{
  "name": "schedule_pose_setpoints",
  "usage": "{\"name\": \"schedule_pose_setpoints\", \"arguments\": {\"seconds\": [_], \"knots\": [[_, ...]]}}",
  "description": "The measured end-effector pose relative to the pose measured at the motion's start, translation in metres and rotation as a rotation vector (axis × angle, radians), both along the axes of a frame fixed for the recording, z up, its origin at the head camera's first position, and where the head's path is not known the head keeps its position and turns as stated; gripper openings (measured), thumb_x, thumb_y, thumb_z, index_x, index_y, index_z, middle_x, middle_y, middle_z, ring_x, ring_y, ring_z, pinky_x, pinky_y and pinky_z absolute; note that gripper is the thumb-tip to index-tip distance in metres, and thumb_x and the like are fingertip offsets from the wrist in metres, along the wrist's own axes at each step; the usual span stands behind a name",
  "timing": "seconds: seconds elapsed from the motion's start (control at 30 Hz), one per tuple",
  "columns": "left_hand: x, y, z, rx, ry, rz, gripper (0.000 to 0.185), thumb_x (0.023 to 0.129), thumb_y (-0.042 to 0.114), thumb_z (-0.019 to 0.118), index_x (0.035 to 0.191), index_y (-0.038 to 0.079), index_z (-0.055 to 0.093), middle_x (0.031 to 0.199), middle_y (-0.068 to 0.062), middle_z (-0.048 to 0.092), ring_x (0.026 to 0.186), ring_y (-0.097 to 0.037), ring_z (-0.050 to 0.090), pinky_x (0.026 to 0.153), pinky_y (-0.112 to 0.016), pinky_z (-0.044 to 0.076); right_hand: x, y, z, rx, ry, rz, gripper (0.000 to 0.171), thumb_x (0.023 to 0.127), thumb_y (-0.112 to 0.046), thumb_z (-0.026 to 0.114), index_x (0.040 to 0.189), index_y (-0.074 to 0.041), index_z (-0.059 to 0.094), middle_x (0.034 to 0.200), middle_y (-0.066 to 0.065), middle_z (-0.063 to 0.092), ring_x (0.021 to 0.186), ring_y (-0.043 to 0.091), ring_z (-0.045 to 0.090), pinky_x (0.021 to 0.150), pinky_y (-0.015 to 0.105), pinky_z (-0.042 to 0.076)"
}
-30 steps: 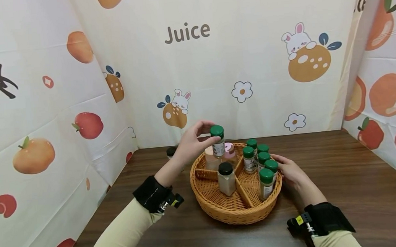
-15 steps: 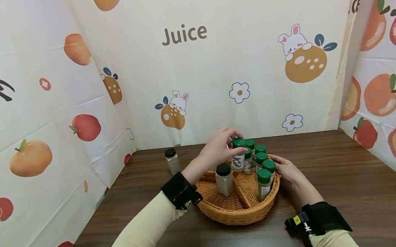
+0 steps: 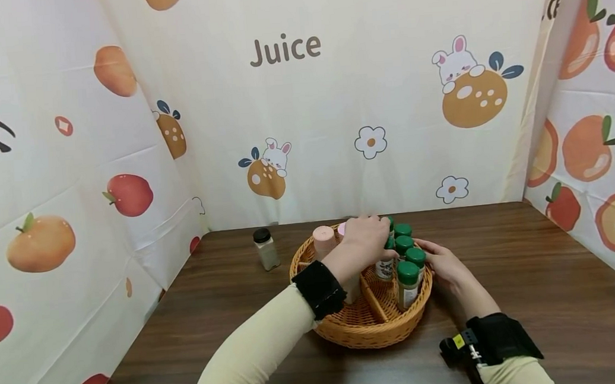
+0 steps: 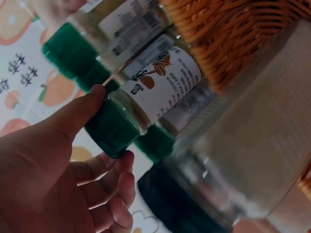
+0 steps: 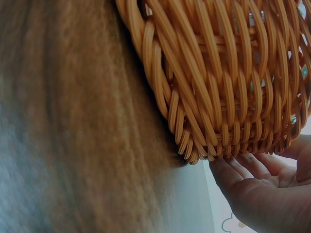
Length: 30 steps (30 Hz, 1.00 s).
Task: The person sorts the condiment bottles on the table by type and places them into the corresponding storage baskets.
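A round wicker basket (image 3: pixel 368 335) with dividers stands on the table. My left hand (image 3: pixel 363 240) is over its back right compartment. In the left wrist view, its thumb and fingers pinch the green cap of a spice jar (image 4: pixel 163 85) with a white label. The jar stands close among several other green-capped jars (image 3: pixel 407 274). My right hand (image 3: pixel 446 265) holds the basket's right side, fingers against the outer weave in the right wrist view. A black-capped jar (image 4: pixel 262 121) stands in the basket, mostly hidden behind my left wrist in the head view.
Another black-capped jar (image 3: pixel 266 249) stands on the brown table (image 3: pixel 230 316) left of the basket. A pink-capped jar (image 3: pixel 324 238) sits at the basket's back left. Printed cloth (image 3: pixel 312 108) hangs behind the table and at both sides.
My left hand has carried the green-capped spice jar rightward from above the basket's back left and down beside the other green-capped jars. My right hand stays at the basket's side.
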State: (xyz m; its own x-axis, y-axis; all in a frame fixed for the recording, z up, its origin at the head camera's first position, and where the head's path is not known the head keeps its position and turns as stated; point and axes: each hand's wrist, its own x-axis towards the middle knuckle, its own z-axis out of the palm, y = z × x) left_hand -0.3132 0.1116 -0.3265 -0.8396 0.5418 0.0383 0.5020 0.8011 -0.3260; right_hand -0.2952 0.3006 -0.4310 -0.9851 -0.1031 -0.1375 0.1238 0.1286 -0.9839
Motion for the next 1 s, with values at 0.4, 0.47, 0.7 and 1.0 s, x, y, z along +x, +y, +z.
{"name": "schedule_pose_setpoints", "arguments": {"seconds": [0.4,0.47,0.7,1.0], "knots": [[-0.002,-0.006,-0.006,0.006,-0.017,0.049,0.072,0.081,0.079,0.053,0.131,0.027,0.056,0.115,0.006,0.066,0.103,-0.013,0.065,0.078,-0.031,0.056,0.000,-0.003,0.002,-0.010,0.004,0.006,0.054,0.110,-0.020,0.030,0.159,-0.001,0.015,0.161,0.028,0.019,0.103,-0.006,0.050,0.085,0.014,0.049],[-0.001,-0.013,-0.001,0.019,-0.005,0.045,0.074,0.082,0.080,0.051,0.132,0.027,0.057,0.114,0.006,0.066,0.100,-0.013,0.065,0.075,-0.030,0.056,0.000,-0.004,0.002,-0.018,0.003,0.006,0.054,0.110,-0.019,0.029,0.159,-0.001,0.015,0.161,0.029,0.019,0.099,-0.009,0.051,0.084,0.014,0.049],[-0.006,-0.050,0.013,0.148,0.033,0.027,0.056,0.091,0.070,0.050,0.121,0.023,0.059,0.103,0.005,0.066,0.093,-0.013,0.066,0.066,-0.028,0.053,0.000,-0.003,0.002,-0.003,0.007,0.006,0.054,0.110,-0.019,0.029,0.158,0.000,0.015,0.161,0.031,0.019,0.097,-0.011,0.051,0.084,0.015,0.050],[-0.027,-0.116,0.019,0.311,0.092,0.057,0.042,0.099,0.053,0.053,0.117,0.016,0.062,0.116,-0.003,0.066,0.108,-0.020,0.064,0.083,-0.035,0.057,0.000,-0.001,0.000,0.007,0.008,-0.014,0.053,0.110,-0.016,0.030,0.158,0.001,0.018,0.141,0.017,0.049,0.088,-0.007,0.054,0.070,0.016,0.047]]}}
